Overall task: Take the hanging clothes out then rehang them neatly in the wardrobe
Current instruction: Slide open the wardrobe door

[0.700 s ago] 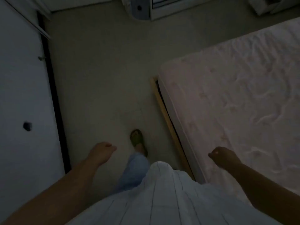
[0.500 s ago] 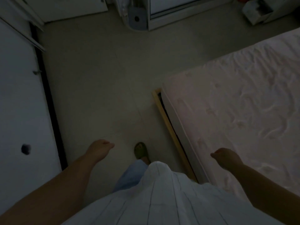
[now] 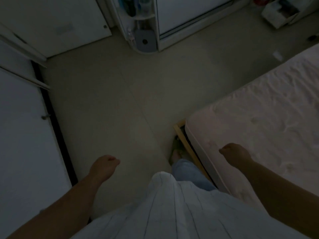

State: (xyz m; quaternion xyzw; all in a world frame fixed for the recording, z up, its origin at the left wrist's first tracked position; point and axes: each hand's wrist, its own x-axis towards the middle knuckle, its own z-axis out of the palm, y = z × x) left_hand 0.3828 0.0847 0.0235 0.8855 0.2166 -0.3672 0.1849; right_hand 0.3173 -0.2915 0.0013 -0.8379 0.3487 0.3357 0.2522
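Hands: our left hand (image 3: 103, 167) and right hand (image 3: 235, 155) hang loosely curled, holding nothing.
Clothes: none in view.
Wardrobe: white doors (image 3: 20, 135) flank our left hand, the nearer.

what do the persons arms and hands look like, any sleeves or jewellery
Both forearms are bare up to the frame edge, with no sleeve showing. No watch, ring or glove is visible on the left hand or right hand, though the room is dim. The shirt is pale with thin dark stripes.
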